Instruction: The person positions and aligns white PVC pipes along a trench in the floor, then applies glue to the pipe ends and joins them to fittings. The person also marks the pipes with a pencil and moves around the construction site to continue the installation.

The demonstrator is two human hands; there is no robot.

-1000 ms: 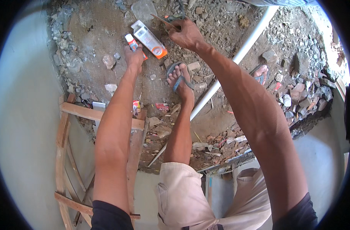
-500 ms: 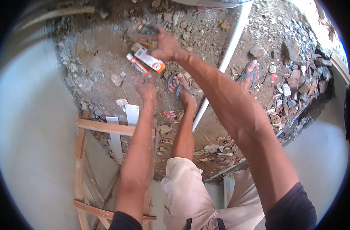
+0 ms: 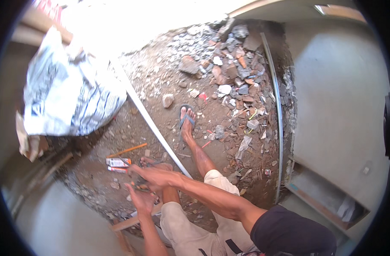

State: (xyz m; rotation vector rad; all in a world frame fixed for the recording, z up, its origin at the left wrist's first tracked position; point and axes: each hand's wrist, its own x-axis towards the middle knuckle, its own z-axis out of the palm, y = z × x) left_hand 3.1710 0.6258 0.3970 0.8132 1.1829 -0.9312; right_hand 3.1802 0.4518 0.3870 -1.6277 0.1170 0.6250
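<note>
My right hand [image 3: 154,177] is closed around a dark hand tool [image 3: 140,186] with orange marks; a thin dark part of it sticks out past my fingers, and its exact kind is unclear. Just below, my left hand [image 3: 141,200] has its fingers apart, close to the tool's near end. Whether it touches the tool is hard to see. Beyond both hands, an orange and white box [image 3: 118,162] lies on the dirt, with an orange and white tube [image 3: 116,169] alongside. A yellow-orange pencil-like stick [image 3: 127,150] rests farther out.
A long white pipe [image 3: 154,126] slants across the ground beside my feet. At the far left stands a big white sack [image 3: 71,94]. Broken bricks and stones [image 3: 233,70] are heaped at the far right, by a metal tube [image 3: 277,106] and a grey wall [image 3: 335,106]. A wooden frame [image 3: 137,221] is near my left arm.
My view has swung to the right, so the sack and rubble heap show more. My right hand has brought the tool back from beyond the box, close to my left hand.
</note>
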